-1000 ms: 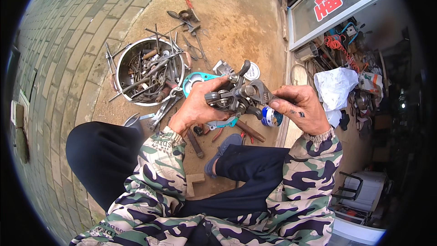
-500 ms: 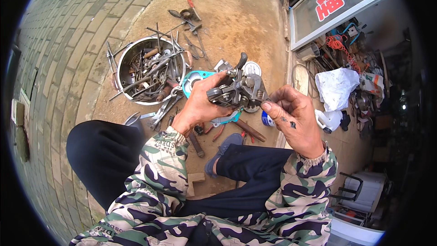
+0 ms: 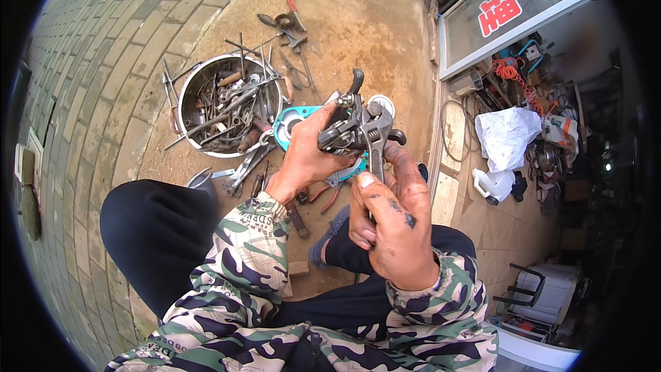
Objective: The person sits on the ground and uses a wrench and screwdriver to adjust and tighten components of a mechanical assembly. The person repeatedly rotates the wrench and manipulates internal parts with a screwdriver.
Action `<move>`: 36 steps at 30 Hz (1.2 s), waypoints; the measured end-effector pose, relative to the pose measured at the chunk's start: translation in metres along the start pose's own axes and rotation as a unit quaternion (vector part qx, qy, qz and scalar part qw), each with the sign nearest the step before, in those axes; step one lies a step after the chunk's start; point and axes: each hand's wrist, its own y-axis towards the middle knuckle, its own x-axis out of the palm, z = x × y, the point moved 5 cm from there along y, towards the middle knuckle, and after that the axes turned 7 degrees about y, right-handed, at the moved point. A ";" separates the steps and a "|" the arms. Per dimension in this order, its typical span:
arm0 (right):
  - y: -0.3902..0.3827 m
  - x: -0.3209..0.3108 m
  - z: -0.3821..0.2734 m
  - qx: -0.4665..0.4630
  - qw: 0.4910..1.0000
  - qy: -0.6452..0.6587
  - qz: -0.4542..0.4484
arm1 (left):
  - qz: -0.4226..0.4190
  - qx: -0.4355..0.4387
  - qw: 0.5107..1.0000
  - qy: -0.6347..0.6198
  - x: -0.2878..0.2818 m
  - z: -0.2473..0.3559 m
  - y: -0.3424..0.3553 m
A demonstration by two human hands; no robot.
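My left hand (image 3: 308, 155) is wrapped round a dark metal mechanical assembly (image 3: 342, 133) with a curved black lever sticking up at its far end. In my right hand (image 3: 398, 217) is an adjustable wrench (image 3: 376, 139), its handle pointing down toward me. The wrench's jaws sit at the right side of the assembly, though the fastener between them is hard to make out. Fingers of the right hand hide the lower handle. Behind the left hand, a teal-rimmed part (image 3: 281, 129) shows, partly covered.
A round metal basin (image 3: 181, 114) full of hand tools stands at the left. Wrenches (image 3: 241, 173) and red-handled pliers (image 3: 329, 196) lie on the ground nearby, with more tools (image 3: 296, 41) farther off. At the right are a white jug (image 3: 493, 184), a white bag (image 3: 508, 136) and a glass door (image 3: 513, 17).
My right hand has moved left and nearer, and the wrench has swung so its handle now points toward me rather than right. The left hand keeps its hold, nearly still.
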 end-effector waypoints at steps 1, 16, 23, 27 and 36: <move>-0.002 -0.009 -0.003 0.018 0.999 0.001 -0.044 | 0.012 -0.005 1.000 0.002 -0.003 -0.004 -0.002; 0.047 -0.091 -0.066 0.031 0.944 -0.308 -0.115 | -0.092 0.037 0.995 0.020 0.004 0.000 0.001; 0.044 -0.079 -0.070 0.020 0.929 -0.350 -0.121 | -0.103 0.053 0.992 0.040 0.006 -0.002 -0.003; 0.039 -0.074 -0.066 0.028 0.951 -0.293 -0.097 | -0.062 0.058 0.995 0.048 0.008 -0.001 -0.002; 0.004 0.001 0.020 -0.045 0.999 0.007 0.004 | 0.030 0.079 0.995 0.045 0.019 -0.001 -0.010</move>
